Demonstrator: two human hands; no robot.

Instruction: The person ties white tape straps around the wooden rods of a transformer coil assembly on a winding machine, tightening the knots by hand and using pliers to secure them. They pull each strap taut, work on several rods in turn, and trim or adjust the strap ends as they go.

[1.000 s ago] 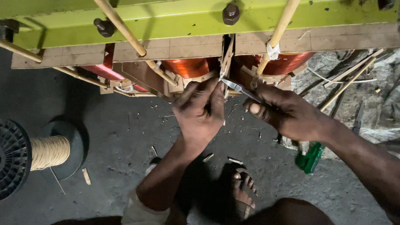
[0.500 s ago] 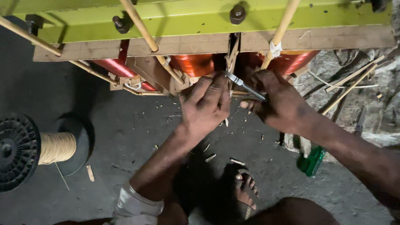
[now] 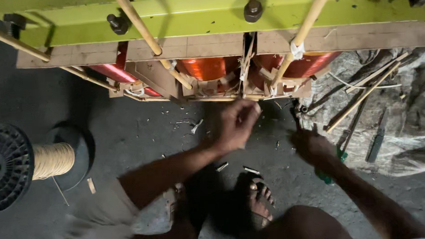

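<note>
Left hand: [image 3: 236, 125] raised to the lower edge of the coil assembly, fingers bunched together at the thin paper strips [image 3: 244, 66] hanging in the gap between two copper coils; seems to pinch a strip end, though blur hides the exact contact.
Right hand: [image 3: 312, 146] lowered to the right, away from the frame, curled around something dark; a green handle [image 3: 338, 155] peeks out beside it (too shadowed to tell whether gripped or merely lying under the hand).
Coils: three copper-orange windings [image 3: 210, 67] seated under the far green beam [image 3: 209, 13], packed with brown board spacers [image 3: 186, 47] and crossed by slanting wooden sticks [image 3: 146, 34].
Work spot: centre of the frame's lower edge, just above the left fingertips, between the middle and right coils.
Floor: dark concrete with small offcuts [image 3: 221, 167]; bare foot [image 3: 258, 202] near, below the hands.
Left side: black spool of pale cord [image 3: 54, 160], well apart from both hands.
Right side: crumpled grey sheet [image 3: 410, 122] with loose sticks and a dark flat tool [image 3: 376, 144] on it.
Doing it well, as a judgement: keep the pinch close to the strip's root, pull straight along the gap rather than sideways, avoid scraping the copper turns, bring the other hand back up to steady the spacers.
</note>
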